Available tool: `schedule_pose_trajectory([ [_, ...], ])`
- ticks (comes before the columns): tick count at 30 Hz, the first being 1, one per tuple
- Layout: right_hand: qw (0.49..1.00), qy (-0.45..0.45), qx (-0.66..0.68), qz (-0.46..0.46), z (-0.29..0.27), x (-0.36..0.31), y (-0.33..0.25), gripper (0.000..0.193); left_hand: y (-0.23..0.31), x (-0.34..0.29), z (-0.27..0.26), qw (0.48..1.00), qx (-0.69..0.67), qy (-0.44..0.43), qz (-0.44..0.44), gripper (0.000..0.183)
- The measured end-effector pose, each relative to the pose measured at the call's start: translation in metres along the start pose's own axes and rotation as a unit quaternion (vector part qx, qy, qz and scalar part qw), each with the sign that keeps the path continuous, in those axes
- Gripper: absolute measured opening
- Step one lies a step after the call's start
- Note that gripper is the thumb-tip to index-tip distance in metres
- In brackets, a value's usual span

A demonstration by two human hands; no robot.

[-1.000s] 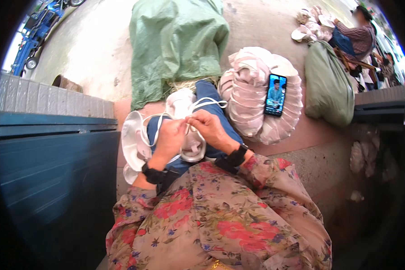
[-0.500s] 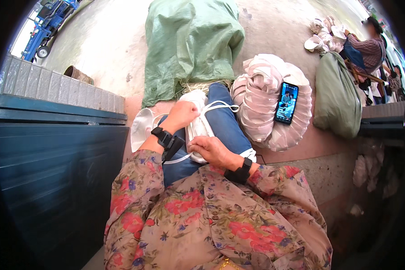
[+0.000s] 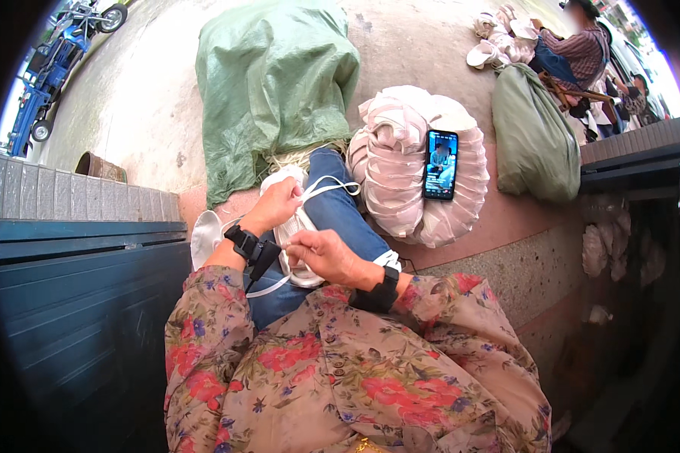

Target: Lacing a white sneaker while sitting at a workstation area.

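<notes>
A white shoe upper (image 3: 298, 226) rests on my blue-trousered lap. My left hand (image 3: 278, 202) is closed over its far part, fingertips pinched at a white shoelace (image 3: 329, 181) that loops out to the right over my thigh. Lower on the upper, my right hand (image 3: 323, 253) is closed in a pinch; what lies between its fingertips is too small to make out. Another white lace end (image 3: 270, 288) trails below the hands, to the left. A white piece (image 3: 205, 238) lies beside my left forearm.
A green woven sack (image 3: 276, 98) stands ahead over pale strands. On my right, bundled pinkish-white shoe uppers (image 3: 453, 204) carry a lit phone (image 3: 440, 166). Beyond are a grey-green sack (image 3: 533, 136) and a seated person (image 3: 578, 57). A dark blue panel (image 3: 83, 302) flanks my left.
The whole scene has shifted left in the picture as the view turned. Both hands stay at the shoe upper, still closed, with only slight movement of the right fingers.
</notes>
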State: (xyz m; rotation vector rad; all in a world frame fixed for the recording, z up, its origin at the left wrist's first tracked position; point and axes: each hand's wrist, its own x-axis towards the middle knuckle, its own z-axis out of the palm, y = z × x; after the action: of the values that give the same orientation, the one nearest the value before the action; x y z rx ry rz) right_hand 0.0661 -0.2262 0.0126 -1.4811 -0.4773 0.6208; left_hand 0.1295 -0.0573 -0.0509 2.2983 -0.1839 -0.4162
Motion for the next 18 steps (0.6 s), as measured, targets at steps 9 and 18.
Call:
schedule_pose_trajectory([
  [9,0.845,0.082,-0.259,-0.461,-0.097,0.039,-0.23,0.014,-0.005,0.032,-0.003,0.99,0.023,-0.136,0.016,0.026],
  [18,0.751,0.251,-0.519,-0.322,-0.091,0.023,-0.252,0.029,-0.034,0.004,-0.029,0.985,-0.138,0.089,-0.059,0.015],
])
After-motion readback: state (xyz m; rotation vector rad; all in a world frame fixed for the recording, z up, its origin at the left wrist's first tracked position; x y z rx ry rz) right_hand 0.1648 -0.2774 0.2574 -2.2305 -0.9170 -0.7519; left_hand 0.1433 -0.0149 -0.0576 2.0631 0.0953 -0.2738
